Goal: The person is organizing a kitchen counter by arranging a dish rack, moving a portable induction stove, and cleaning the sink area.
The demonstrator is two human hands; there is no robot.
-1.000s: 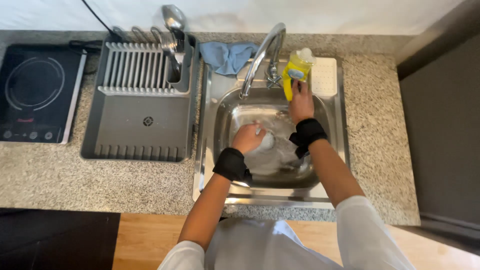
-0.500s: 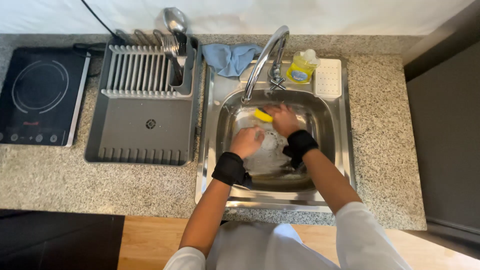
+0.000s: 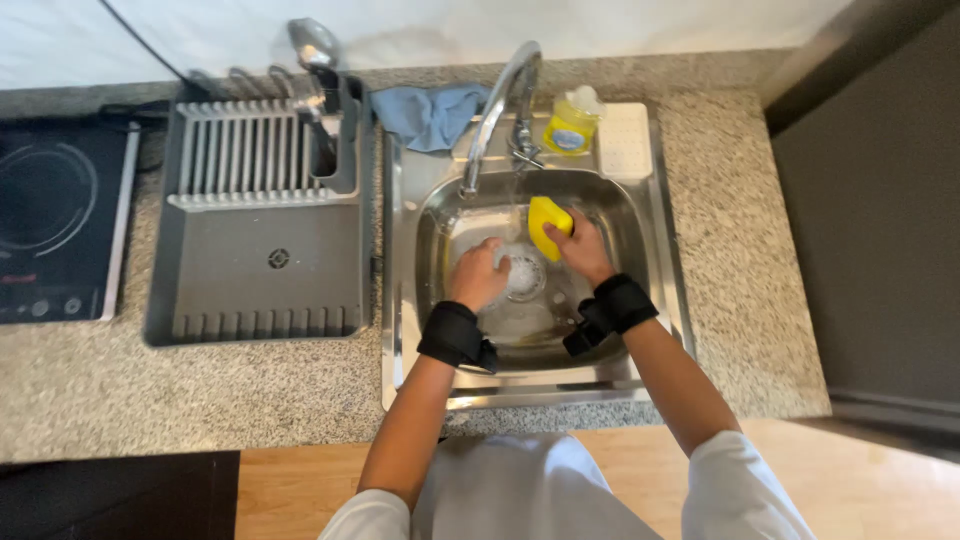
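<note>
Speckled granite counter (image 3: 700,250) surrounds a steel sink (image 3: 640,230). At frame centre, right hand (image 3: 580,255) fingers clench a yellow sponge (image 3: 545,222) under the faucet (image 3: 500,110) stream for wetting; left hand (image 3: 478,278) fingers grasp a clear glass item (image 3: 522,275), steadying it.

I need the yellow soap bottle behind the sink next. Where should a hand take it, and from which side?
Likely best around the soap bottle's yellow body, coming from its right over the ribbed sink ledge. It stands upright, and the faucet crowds its left side. The right hand is nearer, but it holds the yellow sponge.
</note>
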